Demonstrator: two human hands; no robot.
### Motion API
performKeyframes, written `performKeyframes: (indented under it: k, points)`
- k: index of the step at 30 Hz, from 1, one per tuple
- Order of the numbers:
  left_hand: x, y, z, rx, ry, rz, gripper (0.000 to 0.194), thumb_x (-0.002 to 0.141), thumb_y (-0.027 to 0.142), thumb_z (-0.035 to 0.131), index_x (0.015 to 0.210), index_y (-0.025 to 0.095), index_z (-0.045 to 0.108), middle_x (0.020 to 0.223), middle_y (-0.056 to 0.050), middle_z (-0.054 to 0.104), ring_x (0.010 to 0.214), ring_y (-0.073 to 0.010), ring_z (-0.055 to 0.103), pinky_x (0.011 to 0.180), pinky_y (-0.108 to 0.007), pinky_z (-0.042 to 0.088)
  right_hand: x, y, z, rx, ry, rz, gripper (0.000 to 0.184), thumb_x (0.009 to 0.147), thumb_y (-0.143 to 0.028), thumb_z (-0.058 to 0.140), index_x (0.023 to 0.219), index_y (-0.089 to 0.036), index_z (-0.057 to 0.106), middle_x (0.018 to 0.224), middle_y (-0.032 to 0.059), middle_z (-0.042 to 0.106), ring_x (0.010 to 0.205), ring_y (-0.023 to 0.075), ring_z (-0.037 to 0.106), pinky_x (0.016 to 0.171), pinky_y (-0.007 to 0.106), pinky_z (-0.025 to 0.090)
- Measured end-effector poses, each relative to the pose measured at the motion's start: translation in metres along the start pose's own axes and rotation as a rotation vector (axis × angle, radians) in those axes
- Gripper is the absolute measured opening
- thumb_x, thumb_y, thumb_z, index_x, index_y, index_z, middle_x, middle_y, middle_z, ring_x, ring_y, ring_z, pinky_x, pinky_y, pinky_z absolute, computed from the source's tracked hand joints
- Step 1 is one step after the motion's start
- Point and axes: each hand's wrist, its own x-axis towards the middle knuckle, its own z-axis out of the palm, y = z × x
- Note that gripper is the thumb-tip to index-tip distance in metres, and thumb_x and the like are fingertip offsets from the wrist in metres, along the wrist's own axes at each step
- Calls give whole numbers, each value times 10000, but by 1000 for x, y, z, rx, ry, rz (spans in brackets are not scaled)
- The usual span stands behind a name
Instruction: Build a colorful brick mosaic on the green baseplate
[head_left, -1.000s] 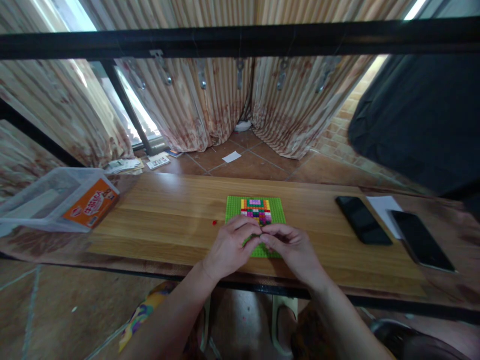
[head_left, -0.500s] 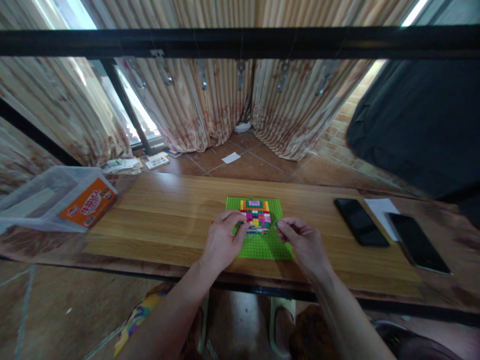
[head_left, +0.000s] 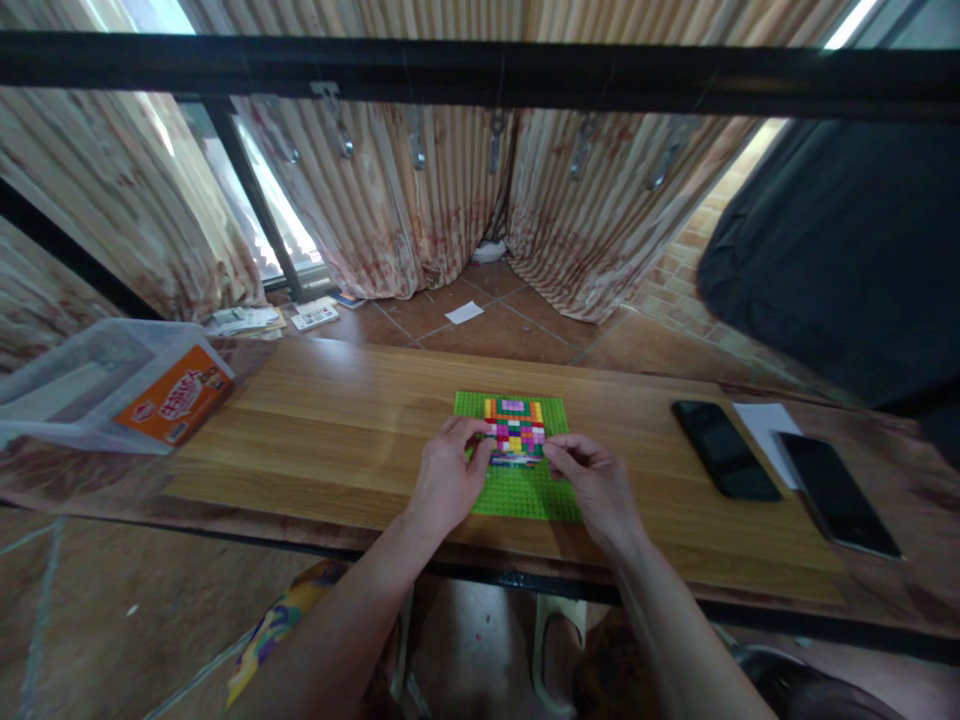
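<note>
A model of small toy building bricks (head_left: 514, 432) in pink, yellow, red, white and orange sits on a green studded baseplate (head_left: 529, 500). My left hand (head_left: 452, 468) is at the model's left edge, thumb and index finger closed against its side. At the opposite edge, my right hand (head_left: 592, 480) pinches with thumb and index finger right against the bricks. A small green brick, seen in that pinch a moment earlier, is now mostly hidden by the fingertips.
The baseplate lies on a wooden board (head_left: 337, 430) on a low table. A clear plastic box (head_left: 90, 375) with an orange label stands at the left. Two dark phones, one nearer (head_left: 725, 450) and one farther right (head_left: 836, 492), lie beside white paper (head_left: 765, 430).
My right hand has moved left, bringing its pinch from beside the model to its right edge. My left hand stays at the left edge. The view has shifted slightly.
</note>
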Motion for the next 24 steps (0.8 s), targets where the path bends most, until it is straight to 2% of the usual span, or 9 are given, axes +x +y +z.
performKeyframes:
  k: [7,12,17,21,24]
  points:
    - [0,-1,4,-33,38,12,124,912,124,575,911,172,690,909,-48,708,854,-159,675,787,-282,537,4,4,0,49,2,66,380,485,-482,919,649,-188,744,606,0,664,541,113,532,528,249,449]
    - [2,-5,6,-56,70,38,172,913,91,543,887,168,695,893,-48,704,859,-156,672,790,-276,530,6,8,-2,19,-31,28,390,524,-502,908,656,-179,736,581,-3,658,532,112,552,547,249,442]
    - [1,-10,9,-69,83,-10,168,916,117,545,888,179,699,891,-45,713,840,-158,674,754,-268,528,4,9,1,46,-21,30,415,513,-520,911,647,-173,726,544,-11,635,517,110,536,536,245,421]
    - [3,-14,7,-92,124,-71,173,932,161,536,951,184,706,928,-47,733,847,-157,683,761,-265,538,4,7,0,153,59,59,438,510,-541,909,656,-176,715,576,-20,628,516,96,509,517,233,410]
    - [11,-23,-6,-55,159,-126,203,934,167,516,1000,174,708,997,-66,747,898,-168,692,815,-286,549,8,6,-6,163,171,37,459,535,-589,877,643,-179,702,607,-10,638,525,94,506,511,229,410]
